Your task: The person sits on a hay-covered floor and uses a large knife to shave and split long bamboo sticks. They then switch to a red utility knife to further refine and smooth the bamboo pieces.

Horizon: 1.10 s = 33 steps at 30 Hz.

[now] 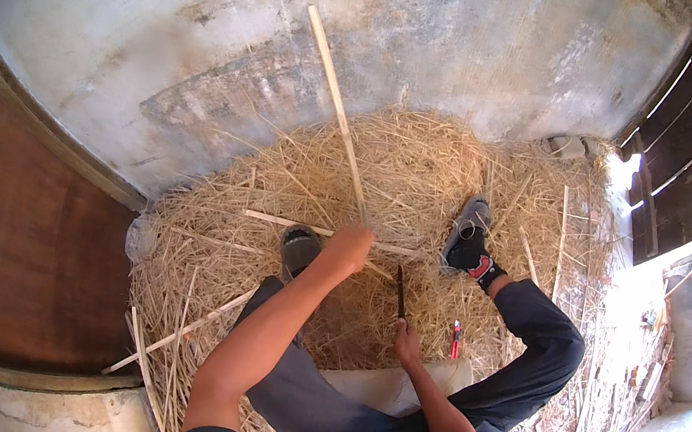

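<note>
My left hand is closed round the lower part of a long pale strip of wood or bamboo. The strip slants up and away toward the wall, and a short end shows below the fist. In my right hand is the handle of a dark, narrow-bladed knife. Its blade points away from me, to the right of the strip's lower end and apart from my left hand. Another pale strip lies crosswise beyond my left fist, partly hidden by it.
Shavings and thin strips cover the floor between my legs. A small red tool lies by my right knee. My shoes rest among the shavings. A stained wall rises ahead, a brown panel stands left, and loose strips lean near it.
</note>
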Each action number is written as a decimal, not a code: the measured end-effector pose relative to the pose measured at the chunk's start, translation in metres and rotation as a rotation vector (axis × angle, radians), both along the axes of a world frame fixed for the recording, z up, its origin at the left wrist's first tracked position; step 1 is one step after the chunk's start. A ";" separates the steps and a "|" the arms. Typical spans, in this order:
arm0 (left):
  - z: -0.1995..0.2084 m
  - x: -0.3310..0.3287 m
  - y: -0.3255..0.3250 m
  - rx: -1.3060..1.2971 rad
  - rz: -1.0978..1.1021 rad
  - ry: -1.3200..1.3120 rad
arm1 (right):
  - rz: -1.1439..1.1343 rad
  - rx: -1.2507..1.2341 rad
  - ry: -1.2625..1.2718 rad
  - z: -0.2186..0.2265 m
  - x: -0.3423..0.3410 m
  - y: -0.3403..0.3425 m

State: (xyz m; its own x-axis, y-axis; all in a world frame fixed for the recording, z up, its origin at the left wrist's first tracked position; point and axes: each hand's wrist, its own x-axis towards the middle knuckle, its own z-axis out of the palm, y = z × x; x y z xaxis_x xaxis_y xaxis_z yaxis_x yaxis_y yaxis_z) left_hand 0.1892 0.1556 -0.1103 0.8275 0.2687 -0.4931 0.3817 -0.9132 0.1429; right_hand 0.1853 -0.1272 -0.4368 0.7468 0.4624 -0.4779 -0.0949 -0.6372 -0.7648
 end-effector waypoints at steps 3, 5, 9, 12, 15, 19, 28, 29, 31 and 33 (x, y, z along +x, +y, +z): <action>-0.002 -0.008 0.012 0.009 0.039 -0.031 | -0.080 0.363 0.288 0.075 0.021 0.025; -0.009 -0.009 0.015 0.012 0.112 -0.066 | -0.156 0.565 0.437 0.162 0.033 0.043; -0.010 -0.004 0.014 0.046 0.140 -0.102 | -0.324 0.827 0.246 0.198 0.035 0.059; -0.019 -0.001 0.013 0.080 0.116 -0.155 | -0.220 0.625 -0.215 0.114 0.021 0.058; -0.012 0.012 0.012 0.101 0.077 -0.176 | 0.148 0.190 -0.349 0.021 0.034 0.038; -0.020 -0.004 0.024 0.055 0.118 -0.098 | 0.108 0.262 -0.030 0.134 0.049 0.058; -0.009 0.004 0.012 0.081 0.076 -0.140 | -0.120 0.209 -0.406 0.084 0.021 0.044; -0.007 0.007 0.013 0.106 0.035 -0.146 | -0.013 0.074 -0.303 0.056 0.014 0.028; -0.012 0.001 0.021 0.080 0.050 -0.134 | 0.220 -0.182 -0.072 0.033 0.000 0.020; -0.014 -0.003 0.026 0.070 0.042 -0.119 | 0.167 -0.076 0.019 0.029 0.004 0.021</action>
